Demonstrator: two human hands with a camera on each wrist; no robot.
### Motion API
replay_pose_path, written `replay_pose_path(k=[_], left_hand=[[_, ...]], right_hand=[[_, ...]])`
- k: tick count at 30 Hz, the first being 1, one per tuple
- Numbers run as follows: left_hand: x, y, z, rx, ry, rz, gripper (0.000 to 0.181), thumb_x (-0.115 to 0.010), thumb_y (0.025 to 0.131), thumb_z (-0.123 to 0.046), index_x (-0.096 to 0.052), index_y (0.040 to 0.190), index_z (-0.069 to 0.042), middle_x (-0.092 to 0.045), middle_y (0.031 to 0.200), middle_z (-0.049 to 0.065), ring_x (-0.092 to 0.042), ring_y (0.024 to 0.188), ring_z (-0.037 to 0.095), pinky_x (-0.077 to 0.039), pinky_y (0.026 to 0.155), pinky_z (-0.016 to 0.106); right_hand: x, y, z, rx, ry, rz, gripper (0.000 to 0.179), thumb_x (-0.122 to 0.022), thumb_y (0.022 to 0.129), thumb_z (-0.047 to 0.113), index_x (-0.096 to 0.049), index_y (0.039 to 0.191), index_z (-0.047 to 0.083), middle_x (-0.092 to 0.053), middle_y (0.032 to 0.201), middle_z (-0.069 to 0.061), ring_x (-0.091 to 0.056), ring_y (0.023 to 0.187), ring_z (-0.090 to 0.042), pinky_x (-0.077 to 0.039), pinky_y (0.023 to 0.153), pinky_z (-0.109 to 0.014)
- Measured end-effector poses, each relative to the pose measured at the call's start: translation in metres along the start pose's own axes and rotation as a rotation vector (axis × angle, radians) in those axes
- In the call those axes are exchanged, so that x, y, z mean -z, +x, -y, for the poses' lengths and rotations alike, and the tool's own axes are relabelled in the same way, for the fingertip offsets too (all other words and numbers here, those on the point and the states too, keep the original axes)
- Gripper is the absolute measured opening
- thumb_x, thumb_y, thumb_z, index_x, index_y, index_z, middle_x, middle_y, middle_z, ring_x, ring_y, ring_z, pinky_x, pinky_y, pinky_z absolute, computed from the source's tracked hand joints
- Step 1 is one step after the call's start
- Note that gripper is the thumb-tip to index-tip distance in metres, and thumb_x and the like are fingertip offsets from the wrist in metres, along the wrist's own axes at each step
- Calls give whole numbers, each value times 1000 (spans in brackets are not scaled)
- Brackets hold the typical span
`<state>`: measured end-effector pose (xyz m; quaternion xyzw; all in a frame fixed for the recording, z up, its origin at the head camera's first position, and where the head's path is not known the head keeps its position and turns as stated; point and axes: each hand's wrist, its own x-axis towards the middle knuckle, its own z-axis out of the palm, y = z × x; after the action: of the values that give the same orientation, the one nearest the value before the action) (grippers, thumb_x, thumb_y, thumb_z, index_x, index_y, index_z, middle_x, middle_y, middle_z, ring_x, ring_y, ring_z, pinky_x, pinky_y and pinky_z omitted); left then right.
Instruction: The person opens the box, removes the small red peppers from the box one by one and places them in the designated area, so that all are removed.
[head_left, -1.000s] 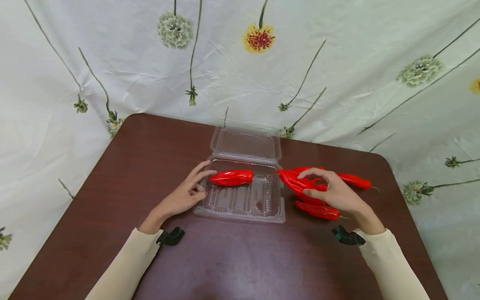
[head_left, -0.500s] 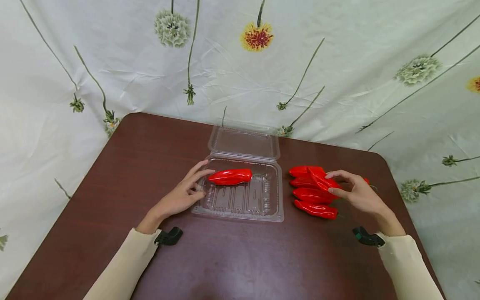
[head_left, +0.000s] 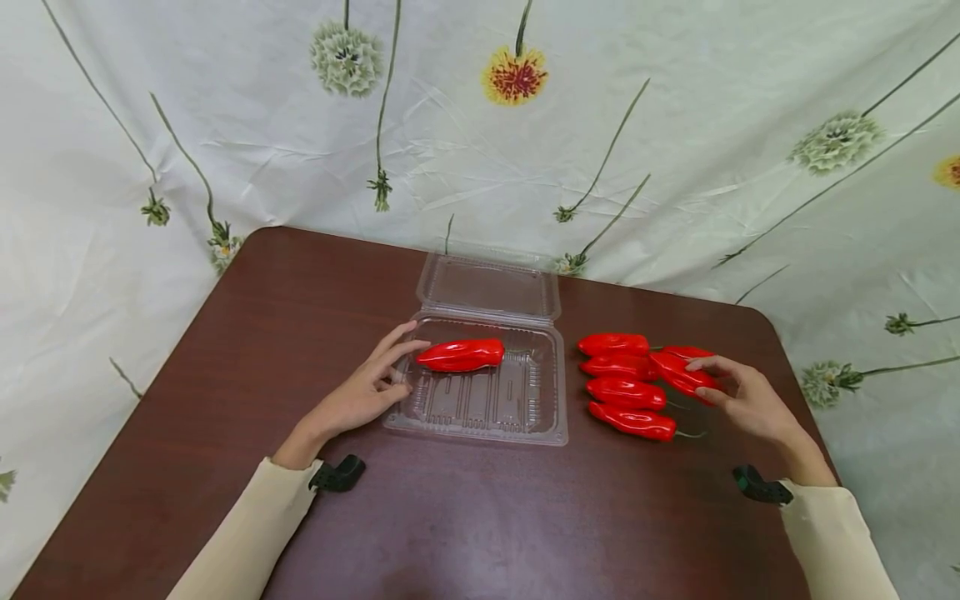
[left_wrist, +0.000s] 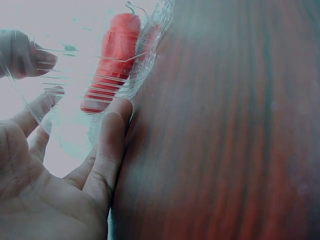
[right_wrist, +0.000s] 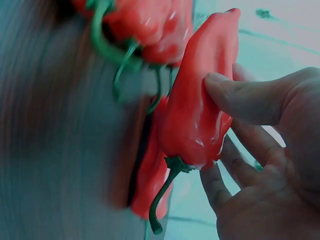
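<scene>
My left hand (head_left: 367, 390) rests at the left edge of a clear plastic clamshell container (head_left: 480, 432), its fingers spread along the rim and wall. Inside lies one red pepper (head_left: 461, 355), its tip near my fingers; the left wrist view shows that pepper (left_wrist: 117, 45) through the ribbed plastic. My right hand (head_left: 746, 400) pinches another red pepper (head_left: 681, 372) between thumb and fingers. In the right wrist view this held pepper (right_wrist: 197, 100) hangs with its green stem downward, the thumb across its side. Several more peppers (head_left: 626, 392) lie in a column beside the container.
The container's lid (head_left: 491, 285) stands folded back at the far side, against the floral cloth (head_left: 465, 167). One pepper (head_left: 688, 352) lies partly behind the held one. The brown tabletop (head_left: 465, 517) extends toward me.
My right hand has moved rightward with the held pepper, from above the pile near the container to the pile's right side. My left hand has stayed at the container's edge.
</scene>
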<state>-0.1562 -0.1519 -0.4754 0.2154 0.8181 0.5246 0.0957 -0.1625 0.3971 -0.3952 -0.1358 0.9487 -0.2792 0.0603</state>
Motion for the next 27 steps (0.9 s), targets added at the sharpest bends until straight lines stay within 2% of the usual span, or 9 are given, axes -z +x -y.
replay_pose_path(k=[7,10,14,18,20,23,25,27], left_hand=[[-1,0,-1,0,-9,7,66,-52,91,6,-41,152,-17,-7,168,-5,-54,76,18,-49,67,26],[-1,0,-1,1,-12,10,66,-52,91,5,-40,153,-17,-6,168,-5,-52,74,18,-49,67,26],[0,0,-2,7,-13,3,66,-52,91,5,-41,152,-18,-6,168,-6,-51,73,18,-48,67,26],[1,0,-1,2,-11,2,66,-51,91,6,-41,152,-17,-6,168,-5,-51,74,18,-48,66,26],[1,0,-1,-3,-11,3,66,-50,91,6,-41,152,-16,-6,168,-5,-52,78,18,-48,67,26],[0,0,-1,-2,-10,1,66,-50,90,6,-41,152,-16,-7,168,-5,-53,83,19,-49,68,26],[0,0,-2,-1,-7,-1,66,-51,90,6,-41,152,-16,-7,168,-5,-53,84,19,-49,68,26],[0,-1,-2,1,-6,-4,66,-52,90,5,-42,151,-17,-8,168,-5,-53,82,19,-49,68,26]], right_hand=[[1,-7,-19,-54,-23,-4,31,-66,92,-1,-62,122,2,-65,100,-16,-51,70,-7,-42,58,-24],[1,-9,-25,-69,-34,-7,31,-66,92,-1,-62,123,2,-65,103,-18,-50,72,-8,-40,58,-24],[1,-8,-31,-81,-62,-24,33,-67,91,-2,-62,123,2,-61,118,-25,-58,89,-23,-43,65,-16],[-1,-8,-38,-69,-102,-60,34,-68,88,-5,-64,120,1,-57,126,-28,-57,108,-42,-43,73,-11],[-2,-8,-42,-64,-114,-73,32,-68,87,-6,-65,119,1,-58,125,-28,-56,110,-44,-47,76,-19],[-6,-8,-46,-37,-124,-86,31,-69,86,-7,-66,115,1,-59,123,-28,-54,111,-46,-51,83,-45],[-9,-7,-47,-5,-132,-96,30,-70,84,-9,-67,113,1,-60,121,-27,-53,114,-48,-46,87,-60],[-13,-5,-48,26,-139,-110,30,-71,82,-11,-67,110,1,-61,118,-27,-53,114,-50,-41,89,-67]])
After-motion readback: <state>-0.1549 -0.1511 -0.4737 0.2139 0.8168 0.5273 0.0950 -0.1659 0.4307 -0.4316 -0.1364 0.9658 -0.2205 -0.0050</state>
